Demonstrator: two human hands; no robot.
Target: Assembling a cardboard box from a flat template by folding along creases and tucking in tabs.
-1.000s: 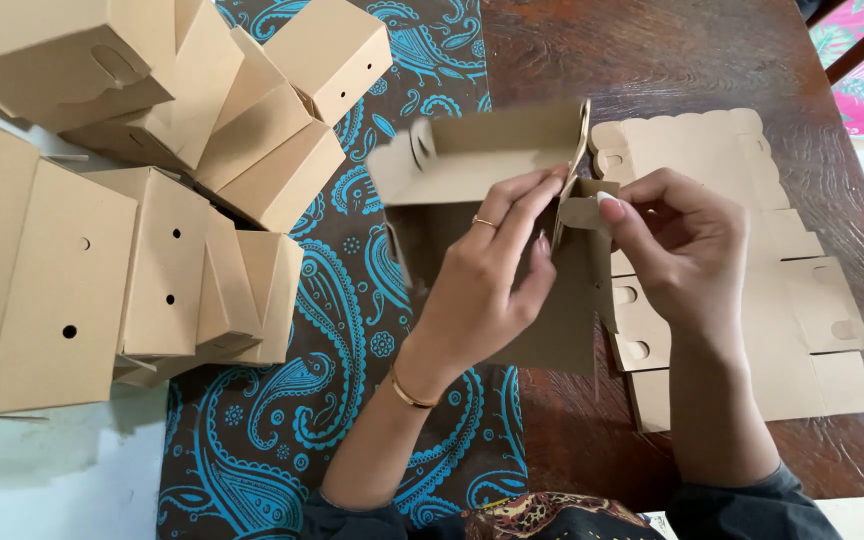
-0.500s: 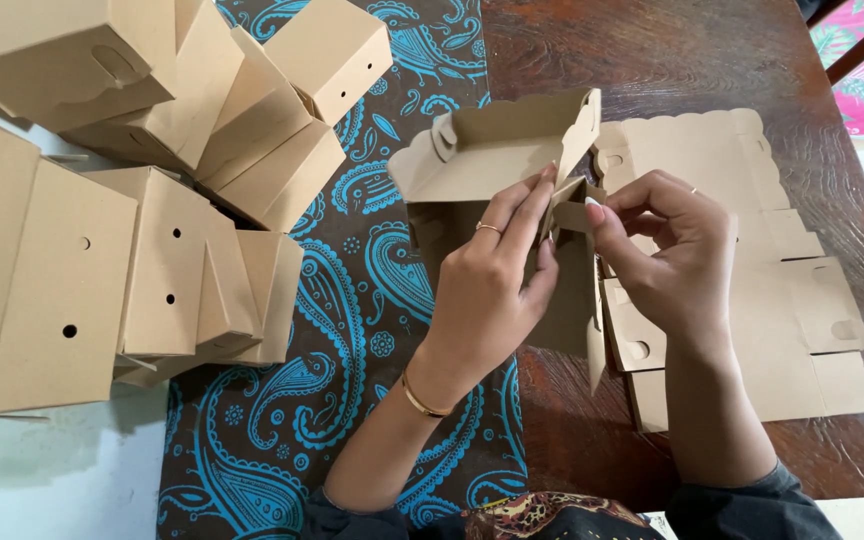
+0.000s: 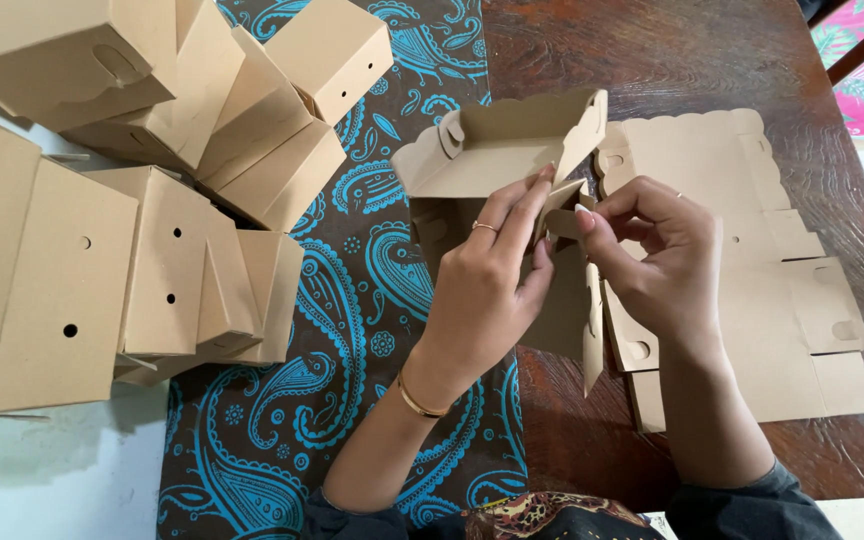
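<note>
Half-folded box: a brown cardboard box [image 3: 512, 160] is held at centre.
Finished boxes: brown cardboard boxes [image 3: 152, 180] are piled left.
Flat blanks: perhaps several brown blanks [image 3: 752, 300] are stacked right.

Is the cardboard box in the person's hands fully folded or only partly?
Partly folded: the box has raised walls, but both hands, left and right, pinch a loose flap.

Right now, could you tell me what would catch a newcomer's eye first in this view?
At the centre, the left hand and right hand together pinch a flap of a half-folded brown cardboard box. On the left, a heap of finished boxes crowds over a dark cloth with bright blue paisley. On the right, a stack of flat box blanks lies on the dark wooden table.
</note>
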